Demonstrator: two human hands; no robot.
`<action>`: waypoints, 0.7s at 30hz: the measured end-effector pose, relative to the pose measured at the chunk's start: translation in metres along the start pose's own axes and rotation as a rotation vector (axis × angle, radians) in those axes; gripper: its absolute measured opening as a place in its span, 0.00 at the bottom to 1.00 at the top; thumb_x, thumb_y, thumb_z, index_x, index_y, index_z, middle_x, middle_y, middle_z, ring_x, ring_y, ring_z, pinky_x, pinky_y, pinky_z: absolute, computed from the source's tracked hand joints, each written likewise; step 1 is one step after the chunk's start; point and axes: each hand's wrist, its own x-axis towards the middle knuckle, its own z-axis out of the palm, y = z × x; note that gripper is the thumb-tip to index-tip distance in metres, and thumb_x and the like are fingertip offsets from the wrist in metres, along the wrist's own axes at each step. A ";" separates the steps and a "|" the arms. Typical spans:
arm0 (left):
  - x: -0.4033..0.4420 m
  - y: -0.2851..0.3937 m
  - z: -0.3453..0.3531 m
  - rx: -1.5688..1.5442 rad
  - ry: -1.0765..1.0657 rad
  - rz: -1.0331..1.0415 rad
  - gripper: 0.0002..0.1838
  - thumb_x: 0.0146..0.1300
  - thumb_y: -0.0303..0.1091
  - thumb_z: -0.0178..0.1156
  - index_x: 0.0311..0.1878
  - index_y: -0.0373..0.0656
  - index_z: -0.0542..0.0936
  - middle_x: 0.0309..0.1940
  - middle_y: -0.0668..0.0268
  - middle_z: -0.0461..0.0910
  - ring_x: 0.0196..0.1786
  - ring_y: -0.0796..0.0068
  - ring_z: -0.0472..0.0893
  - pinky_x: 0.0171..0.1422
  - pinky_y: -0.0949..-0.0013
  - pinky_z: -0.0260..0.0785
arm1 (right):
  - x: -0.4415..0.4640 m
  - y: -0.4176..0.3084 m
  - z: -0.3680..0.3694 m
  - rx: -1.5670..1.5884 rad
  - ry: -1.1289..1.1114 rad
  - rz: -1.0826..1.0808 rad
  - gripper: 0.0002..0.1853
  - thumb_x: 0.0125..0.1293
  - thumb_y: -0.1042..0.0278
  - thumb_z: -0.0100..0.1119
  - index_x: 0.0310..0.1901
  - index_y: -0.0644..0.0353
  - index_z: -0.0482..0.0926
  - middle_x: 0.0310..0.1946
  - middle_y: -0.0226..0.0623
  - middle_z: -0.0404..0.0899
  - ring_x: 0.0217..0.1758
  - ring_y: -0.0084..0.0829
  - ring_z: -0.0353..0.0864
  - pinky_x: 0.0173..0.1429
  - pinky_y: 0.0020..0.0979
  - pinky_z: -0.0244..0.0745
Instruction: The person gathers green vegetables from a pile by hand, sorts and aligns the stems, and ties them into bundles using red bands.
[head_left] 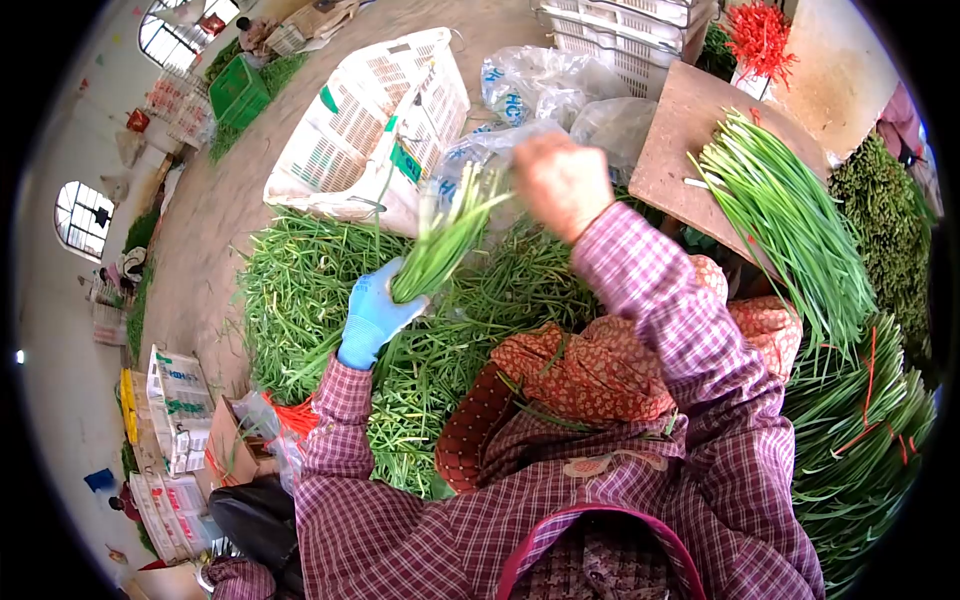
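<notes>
My left hand [376, 312], in a blue glove, is wrapped round a bunch of green chives [447, 243]. The pale cut ends point up and to the right. My bare right hand [566, 186] is raised just right of those ends, smeared by motion. Whether anything is in its fingers cannot be made out. Beneath both hands spreads a heap of loose chives [318, 290], reaching down to my lap. To my right, a neat sheaf of chives [785, 215] lies over a brown board [690, 130].
A white plastic crate [335, 130] stands beyond the heap, with clear plastic bags [545, 85] beside it. Stacked crates [630, 45] and red ties [760, 40] are at the back. Tied bundles [850, 450] lie at right, and a cardboard box [235, 440] at left.
</notes>
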 end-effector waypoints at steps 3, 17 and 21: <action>-0.005 -0.018 0.002 -0.246 0.030 -0.073 0.25 0.50 0.32 0.69 0.51 0.33 0.77 0.37 0.60 0.83 0.36 0.74 0.82 0.45 0.68 0.75 | -0.011 0.053 0.003 -0.095 0.046 0.061 0.04 0.61 0.67 0.55 0.35 0.54 0.78 0.24 0.33 0.79 0.26 0.29 0.81 0.22 0.34 0.75; 0.007 0.026 0.017 -1.317 0.041 -0.264 0.15 0.59 0.34 0.58 0.46 0.35 0.75 0.30 0.60 0.77 0.31 0.70 0.78 0.36 0.69 0.73 | -0.027 -0.039 -0.008 1.091 -0.260 0.464 0.27 0.62 0.42 0.58 0.37 0.65 0.81 0.28 0.49 0.82 0.35 0.48 0.83 0.45 0.44 0.75; 0.007 0.038 0.026 -1.382 0.021 -0.253 0.16 0.60 0.33 0.58 0.49 0.33 0.74 0.32 0.59 0.79 0.31 0.69 0.79 0.37 0.68 0.74 | -0.013 -0.059 -0.014 0.846 -0.239 0.378 0.22 0.58 0.47 0.62 0.30 0.64 0.81 0.25 0.50 0.80 0.31 0.48 0.82 0.40 0.44 0.75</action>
